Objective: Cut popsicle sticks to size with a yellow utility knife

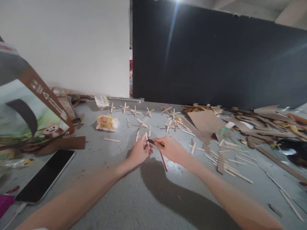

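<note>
Wooden craft stick (147, 139) sits between clamped fingers of the left hand (139, 151) — the right hand (171, 148) tightly pinches a black-and-yellow tool (151, 141).

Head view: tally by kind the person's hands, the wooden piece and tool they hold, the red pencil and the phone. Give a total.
Hands: 2 (left hand, right hand)
Wooden piece in the left hand: 1
Black-and-yellow tool in the right hand: 1
Red pencil: 1
Phone: 1
Total: 6
</note>
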`<state>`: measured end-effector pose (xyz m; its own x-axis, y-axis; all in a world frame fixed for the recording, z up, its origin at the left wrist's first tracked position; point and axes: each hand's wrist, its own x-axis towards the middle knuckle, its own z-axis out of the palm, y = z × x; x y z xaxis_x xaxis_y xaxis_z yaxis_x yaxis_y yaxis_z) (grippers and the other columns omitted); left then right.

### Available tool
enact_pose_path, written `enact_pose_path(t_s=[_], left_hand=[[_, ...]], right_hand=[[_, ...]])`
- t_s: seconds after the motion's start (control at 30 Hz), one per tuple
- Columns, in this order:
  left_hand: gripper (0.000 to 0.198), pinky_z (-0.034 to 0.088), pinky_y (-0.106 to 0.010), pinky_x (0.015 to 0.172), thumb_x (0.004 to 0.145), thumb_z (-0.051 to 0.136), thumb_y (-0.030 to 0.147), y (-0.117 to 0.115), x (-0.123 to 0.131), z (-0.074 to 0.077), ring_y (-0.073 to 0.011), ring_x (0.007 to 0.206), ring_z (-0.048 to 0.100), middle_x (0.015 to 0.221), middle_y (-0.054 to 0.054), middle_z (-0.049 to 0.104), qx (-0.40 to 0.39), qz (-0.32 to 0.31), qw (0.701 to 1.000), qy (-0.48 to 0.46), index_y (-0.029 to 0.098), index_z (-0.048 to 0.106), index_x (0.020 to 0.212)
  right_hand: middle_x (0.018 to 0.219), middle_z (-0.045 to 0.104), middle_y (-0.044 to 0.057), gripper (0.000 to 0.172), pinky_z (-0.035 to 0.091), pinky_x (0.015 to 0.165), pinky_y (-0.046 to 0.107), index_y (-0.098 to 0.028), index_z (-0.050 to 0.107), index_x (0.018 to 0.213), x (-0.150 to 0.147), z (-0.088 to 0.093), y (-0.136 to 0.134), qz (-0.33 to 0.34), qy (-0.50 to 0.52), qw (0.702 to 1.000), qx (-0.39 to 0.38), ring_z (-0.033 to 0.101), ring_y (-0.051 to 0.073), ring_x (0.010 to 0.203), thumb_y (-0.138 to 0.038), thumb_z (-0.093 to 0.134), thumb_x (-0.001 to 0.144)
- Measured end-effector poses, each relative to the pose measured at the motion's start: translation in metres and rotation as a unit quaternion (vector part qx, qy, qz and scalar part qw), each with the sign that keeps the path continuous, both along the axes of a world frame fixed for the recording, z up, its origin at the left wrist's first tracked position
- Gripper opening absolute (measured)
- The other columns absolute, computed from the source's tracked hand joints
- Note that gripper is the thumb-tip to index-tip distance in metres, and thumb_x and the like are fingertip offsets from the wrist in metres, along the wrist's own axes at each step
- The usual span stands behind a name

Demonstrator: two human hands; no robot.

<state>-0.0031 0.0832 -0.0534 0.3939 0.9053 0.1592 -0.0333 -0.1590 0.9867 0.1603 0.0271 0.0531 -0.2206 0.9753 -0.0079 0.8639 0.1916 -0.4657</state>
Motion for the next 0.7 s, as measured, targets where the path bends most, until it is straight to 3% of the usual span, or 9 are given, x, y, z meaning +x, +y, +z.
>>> enact_pose_path(t_s=[0.07,0.13,0.2,0.3,0.43,0.57,0.63,0.7], left_hand=[[0.027,0.051,-0.023,0.048,0.086,0.064,0.027,0.000,0.000,0.000,-0.0154,0.055,0.068,0.073,0.000,0.070,-0.003,0.004,1.000,-0.004,0.021,0.047,0.107],[0.028,0.053,-0.025,0.049,0.085,0.064,0.025,0.001,0.000,0.000,-0.0166,0.054,0.069,0.070,0.001,0.069,-0.003,0.000,1.000,-0.004,0.022,0.046,0.108],[0.029,0.054,-0.026,0.051,0.085,0.063,0.025,0.002,-0.001,-0.001,-0.0177,0.055,0.070,0.067,0.002,0.069,0.004,-0.006,1.000,-0.002,0.022,0.047,0.108],[0.027,0.054,-0.026,0.052,0.085,0.064,0.026,0.002,-0.002,-0.001,-0.0176,0.054,0.070,0.064,0.003,0.068,0.012,-0.008,1.000,-0.001,0.021,0.049,0.108],[0.028,0.053,-0.024,0.050,0.087,0.065,0.031,0.003,-0.001,-0.002,-0.0159,0.054,0.069,0.067,0.003,0.068,0.006,-0.010,1.000,-0.019,0.022,0.048,0.107],[0.029,0.054,-0.024,0.050,0.089,0.068,0.035,0.003,0.000,-0.003,-0.0147,0.055,0.068,0.073,0.001,0.069,0.003,-0.005,1.000,-0.022,0.021,0.049,0.107],[0.029,0.055,-0.025,0.050,0.089,0.067,0.035,0.004,0.000,-0.003,-0.0152,0.054,0.068,0.072,0.001,0.069,0.003,-0.003,1.000,-0.020,0.021,0.049,0.107],[0.027,0.055,-0.026,0.050,0.089,0.065,0.033,0.004,0.000,-0.003,-0.0160,0.053,0.068,0.069,0.002,0.068,0.006,-0.009,1.000,-0.017,0.021,0.047,0.107]], right_hand=[[0.072,0.073,0.003,0.034,0.032,0.054,0.026,-0.020,0.080,0.099,-0.001,-0.006,-0.002,-0.006,0.005,1.000,0.004,0.055,0.014,0.055,-0.023,0.046,0.102],[0.084,0.078,0.007,0.035,0.036,0.057,0.026,-0.021,0.078,0.115,-0.007,-0.020,-0.009,-0.027,-0.006,0.999,0.020,0.062,0.016,0.061,-0.022,0.045,0.103],[0.096,0.080,0.011,0.042,0.040,0.061,0.027,-0.023,0.068,0.139,-0.013,-0.036,-0.019,-0.054,-0.036,0.997,0.030,0.069,0.019,0.069,-0.022,0.044,0.104],[0.095,0.081,0.011,0.047,0.040,0.062,0.027,-0.026,0.057,0.151,-0.020,-0.045,-0.027,-0.075,-0.090,0.993,0.026,0.072,0.021,0.070,-0.023,0.044,0.106],[0.090,0.080,0.011,0.039,0.035,0.061,0.028,-0.022,0.069,0.137,-0.017,-0.024,-0.018,-0.055,-0.057,0.997,0.018,0.070,0.021,0.072,-0.021,0.045,0.105],[0.074,0.074,0.006,0.033,0.031,0.056,0.027,-0.020,0.079,0.098,-0.007,-0.001,-0.002,-0.023,-0.025,0.999,0.002,0.061,0.016,0.061,-0.022,0.047,0.104],[0.073,0.073,0.004,0.032,0.032,0.056,0.026,-0.022,0.080,0.099,-0.006,-0.001,0.000,-0.022,-0.024,0.999,0.000,0.060,0.016,0.060,-0.023,0.048,0.103],[0.082,0.077,0.006,0.033,0.035,0.059,0.026,-0.023,0.079,0.112,-0.010,-0.009,-0.004,-0.037,-0.035,0.999,0.010,0.065,0.017,0.067,-0.023,0.047,0.104]])
